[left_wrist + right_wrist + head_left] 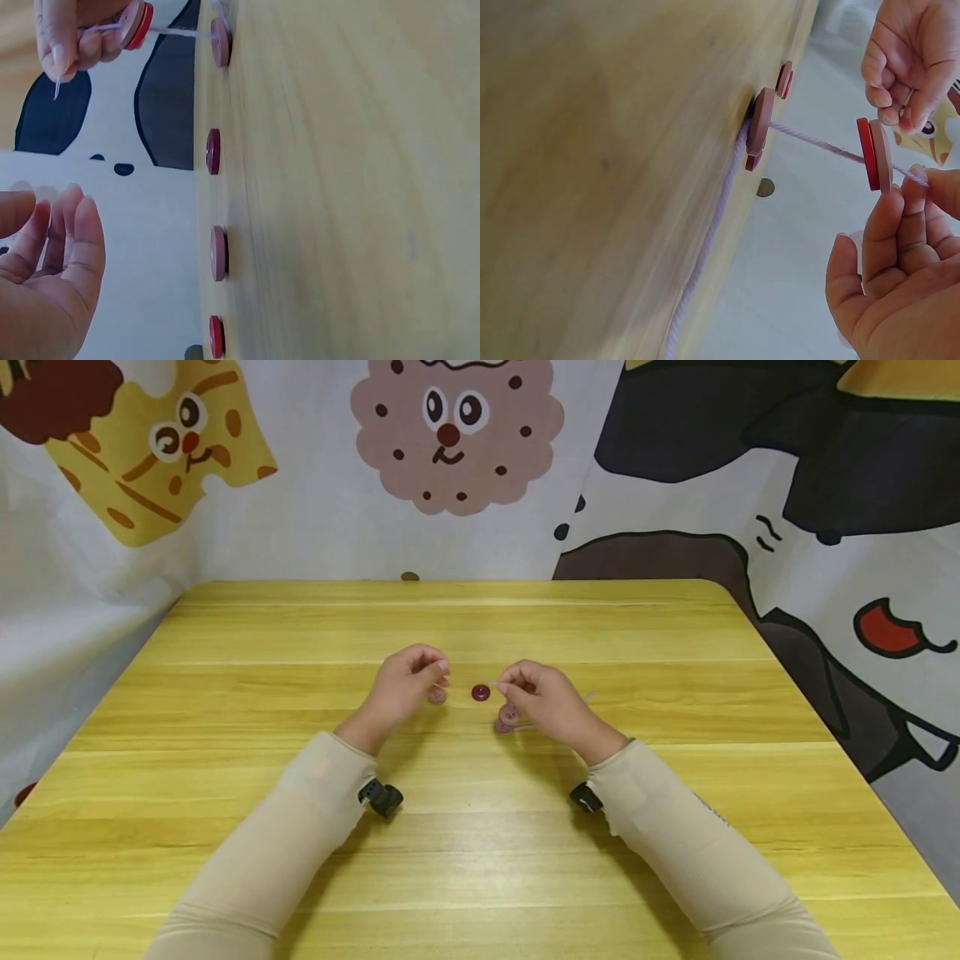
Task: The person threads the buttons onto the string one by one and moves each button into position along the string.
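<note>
My right hand pinches a thin pale purple cord near one end, and a short tip pokes out past its fingertips. A red button and a pink button hang together on that cord below the fingers. Lower down, the cord passes through another pink button at the table. My left hand hovers opposite, its fingers loosely bent, with nothing visible in its grasp. Between the hands lies a dark red button. A loose pink button lies by the left hand.
Another red button lies beyond the loose pink one, hidden from the head view. The cord's tail trails along the wooden table. A cartoon-printed cloth hangs behind the table.
</note>
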Available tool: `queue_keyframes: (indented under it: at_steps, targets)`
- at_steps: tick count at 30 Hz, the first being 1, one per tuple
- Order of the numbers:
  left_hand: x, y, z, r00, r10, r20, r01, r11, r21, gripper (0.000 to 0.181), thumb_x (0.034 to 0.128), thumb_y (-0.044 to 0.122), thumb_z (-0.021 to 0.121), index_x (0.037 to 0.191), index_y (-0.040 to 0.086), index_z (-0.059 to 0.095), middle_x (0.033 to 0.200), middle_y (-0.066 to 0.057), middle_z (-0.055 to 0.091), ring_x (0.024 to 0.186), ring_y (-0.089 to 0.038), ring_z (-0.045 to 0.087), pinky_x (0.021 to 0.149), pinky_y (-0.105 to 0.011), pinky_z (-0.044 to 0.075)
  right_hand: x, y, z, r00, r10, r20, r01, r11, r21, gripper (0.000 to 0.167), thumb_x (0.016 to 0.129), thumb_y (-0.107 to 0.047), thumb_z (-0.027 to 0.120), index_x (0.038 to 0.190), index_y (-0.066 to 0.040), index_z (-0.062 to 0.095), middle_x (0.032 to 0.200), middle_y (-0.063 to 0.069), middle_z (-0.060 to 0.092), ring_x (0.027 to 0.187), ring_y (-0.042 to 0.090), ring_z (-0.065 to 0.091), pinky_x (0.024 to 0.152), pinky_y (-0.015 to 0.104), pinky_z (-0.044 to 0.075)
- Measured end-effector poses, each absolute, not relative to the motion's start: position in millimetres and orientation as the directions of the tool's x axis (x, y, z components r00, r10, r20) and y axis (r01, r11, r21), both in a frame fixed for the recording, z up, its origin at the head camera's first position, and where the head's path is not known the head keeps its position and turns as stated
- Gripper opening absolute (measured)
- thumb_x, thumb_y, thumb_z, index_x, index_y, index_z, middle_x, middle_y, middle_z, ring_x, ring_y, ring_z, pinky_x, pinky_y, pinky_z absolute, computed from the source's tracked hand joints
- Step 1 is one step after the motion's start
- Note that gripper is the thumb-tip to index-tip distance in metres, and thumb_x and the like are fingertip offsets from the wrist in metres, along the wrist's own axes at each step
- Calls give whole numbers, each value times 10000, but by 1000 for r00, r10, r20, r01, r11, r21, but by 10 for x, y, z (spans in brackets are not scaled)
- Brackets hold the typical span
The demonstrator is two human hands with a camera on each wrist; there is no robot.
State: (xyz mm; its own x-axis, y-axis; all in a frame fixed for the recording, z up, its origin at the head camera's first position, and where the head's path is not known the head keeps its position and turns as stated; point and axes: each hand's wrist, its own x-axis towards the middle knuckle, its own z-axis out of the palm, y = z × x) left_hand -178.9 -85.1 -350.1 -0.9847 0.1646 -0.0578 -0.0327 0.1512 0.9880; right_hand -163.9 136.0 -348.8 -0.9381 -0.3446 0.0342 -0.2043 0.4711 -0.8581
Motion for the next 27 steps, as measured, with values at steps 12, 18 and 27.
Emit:
queue_keyframes:
  at_steps: [12,18,27]
  targets:
    - [-1881,-1054,-3497,-992,95,-84,-74,113,991,279,1005,173,528,1193,-33,541,1125,-144,577,981,-214,591,929,-395,499,-1645,1352,-3494,-938,-345,30,-200,469,-860,191,996,-144,546,1073,17,614,802,85,590,718,192,522,719,325,464]
    - [-1947,-1092,-3518,-989,66,-130,-120,144,982,317,998,145,537,1240,-60,515,1116,-127,562,1021,-265,582,937,-395,497,-1640,1347,-3489,-939,-344,30,-204,484,-851,190,996,-142,546,1072,16,617,814,83,595,729,190,522,716,323,467]
    - [-2045,-1161,-3589,-988,49,-144,-133,182,974,292,985,118,552,1226,-44,520,1164,-187,549,943,-208,590,940,-414,495,-1636,1353,-3487,-939,-344,27,-201,483,-852,187,992,-139,552,1064,20,620,811,82,593,722,184,524,698,320,467]
